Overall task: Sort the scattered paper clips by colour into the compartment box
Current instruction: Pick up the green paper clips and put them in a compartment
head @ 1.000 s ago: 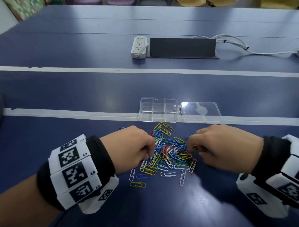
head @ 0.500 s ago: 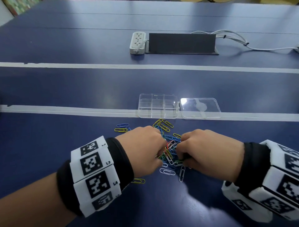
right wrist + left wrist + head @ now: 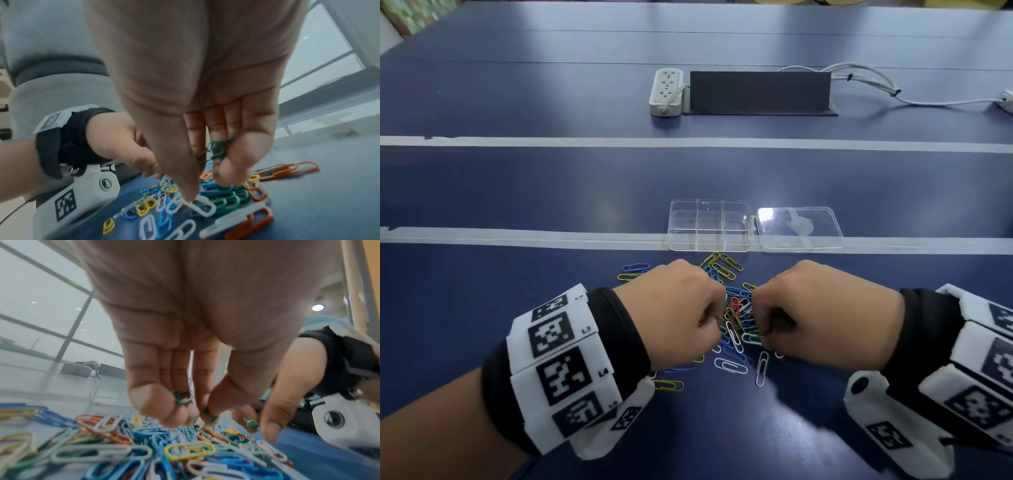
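Observation:
A heap of coloured paper clips (image 3: 736, 315) lies on the blue table just in front of the clear compartment box (image 3: 709, 226). Both hands hover over the heap, knuckles almost meeting. My left hand (image 3: 681, 311) keeps green clips (image 3: 182, 398) curled under its fingers and pinches another green clip (image 3: 202, 417) between thumb and forefinger. My right hand (image 3: 822, 315) holds a bunch of green clips (image 3: 216, 150) in its curled fingers while its thumb tip touches a white clip (image 3: 202, 206) on the heap.
The box's clear lid (image 3: 799, 229) lies open to its right. A white power strip (image 3: 667, 90), a dark grey block (image 3: 760, 92) and white cables (image 3: 893, 92) sit far back. Stray clips (image 3: 633, 271) lie left of the heap.
Both hands have drawn closer together over the middle of the heap, then eased slightly apart. The camera view has dropped a little nearer.

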`<action>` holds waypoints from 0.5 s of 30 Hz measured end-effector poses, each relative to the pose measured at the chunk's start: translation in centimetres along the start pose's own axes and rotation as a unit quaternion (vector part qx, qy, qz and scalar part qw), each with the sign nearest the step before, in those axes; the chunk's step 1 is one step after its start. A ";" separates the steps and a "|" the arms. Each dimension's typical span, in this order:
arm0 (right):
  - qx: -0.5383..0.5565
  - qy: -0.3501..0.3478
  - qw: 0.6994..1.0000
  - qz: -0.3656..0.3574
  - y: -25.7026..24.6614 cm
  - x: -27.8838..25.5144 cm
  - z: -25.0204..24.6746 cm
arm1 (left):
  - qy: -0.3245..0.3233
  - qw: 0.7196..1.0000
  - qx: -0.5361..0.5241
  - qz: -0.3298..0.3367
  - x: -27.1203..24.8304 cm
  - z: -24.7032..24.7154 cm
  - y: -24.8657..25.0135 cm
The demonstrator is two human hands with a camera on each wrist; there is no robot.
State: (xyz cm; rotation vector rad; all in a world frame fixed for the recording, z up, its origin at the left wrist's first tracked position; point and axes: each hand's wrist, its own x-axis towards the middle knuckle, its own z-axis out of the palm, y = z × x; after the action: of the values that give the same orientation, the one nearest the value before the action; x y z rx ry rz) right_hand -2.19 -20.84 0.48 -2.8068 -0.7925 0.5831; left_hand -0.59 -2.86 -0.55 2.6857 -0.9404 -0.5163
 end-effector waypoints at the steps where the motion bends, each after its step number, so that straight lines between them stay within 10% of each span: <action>1: 0.012 0.000 1.000 0.002 0.1 0.0 -0.2 | 0.008 1.000 -0.014 -0.005 -0.1 -0.3 0.0; 15: 0.120 0.076 0.987 0.069 0.7 3.3 -3.4 | 0.144 0.984 -0.022 -0.107 5.6 -4.7 -4.4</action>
State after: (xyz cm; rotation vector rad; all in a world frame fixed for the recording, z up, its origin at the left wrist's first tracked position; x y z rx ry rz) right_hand 2.10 -19.86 2.34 -2.6581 -0.4675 0.4429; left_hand 7.84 -2.59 0.82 2.7371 -0.5597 -0.1765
